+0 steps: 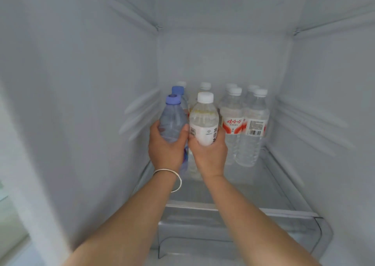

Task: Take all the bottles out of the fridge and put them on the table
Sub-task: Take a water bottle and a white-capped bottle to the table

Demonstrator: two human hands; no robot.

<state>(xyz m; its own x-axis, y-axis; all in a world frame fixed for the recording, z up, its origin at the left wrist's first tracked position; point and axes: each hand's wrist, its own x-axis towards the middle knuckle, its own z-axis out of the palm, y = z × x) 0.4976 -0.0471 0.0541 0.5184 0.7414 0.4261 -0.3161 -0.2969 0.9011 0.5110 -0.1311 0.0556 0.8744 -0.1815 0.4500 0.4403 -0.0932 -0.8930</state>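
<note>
A: What is the biggest thing in view?

B: The fridge point(81, 83), white inside, fills the whole view. Its glass shelf point(274, 184) runs across the lower half, with a clear drawer point(243, 235) below it at 6 o'clock.

A: And the bottles?

B: They stand together just below the centre, toward the back of the shelf. At 3 o'clock of the cluster are two clear red-labelled bottles point(252, 127), upright and side by side, with more white-capped ones behind them that are partly hidden. At 9 o'clock a blue-capped bottle point(172, 121) leans left, and another blue cap point(178, 90) shows behind it.

A: The hands?

B: The left hand point(165, 150) has its grip closed around the body of the blue-capped bottle. The right hand point(209, 154) has its grip closed around a white-capped bottle point(204, 121) with a white label. The two hands touch at the thumbs.

A: Anything smaller?

B: A thin silver bangle point(172, 174) sits on the left wrist.
</note>
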